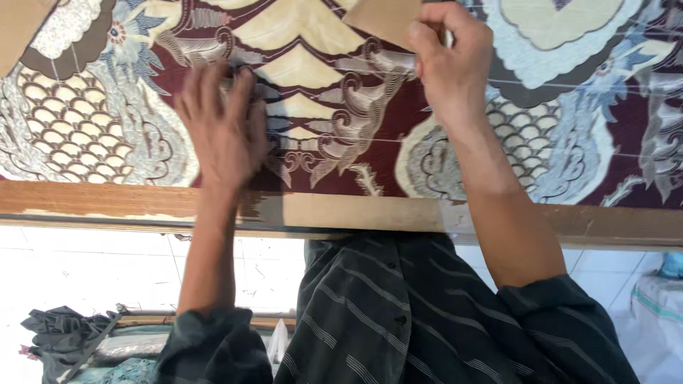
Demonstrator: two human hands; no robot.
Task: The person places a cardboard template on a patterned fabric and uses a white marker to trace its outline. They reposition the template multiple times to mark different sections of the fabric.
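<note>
Dark red patterned batik cloth with cream, blue and brown wave motifs (334,107) spread flat on the surface, directly under both hands and continuing far past them on every side. Left hand (224,128) pressed palm down on the cloth, fingers stretched and slightly apart, grasping nothing, only holding the fabric flat. Right hand (448,64) lying a little farther from the body, fingers pinched together on a flat tan piece, cardboard-like (384,18), whose edge touches the cloth just beside the fingertips; a small thin tool perhaps also in this pinch, impossible to tell. Tan piece lying up and to the left of the right hand, nearer to it than to the left hand. Thin pale lines across the cloth running left to right between the hands. Worn wooden edge of the surface (356,213) just below the wrists, close to the body.
</note>
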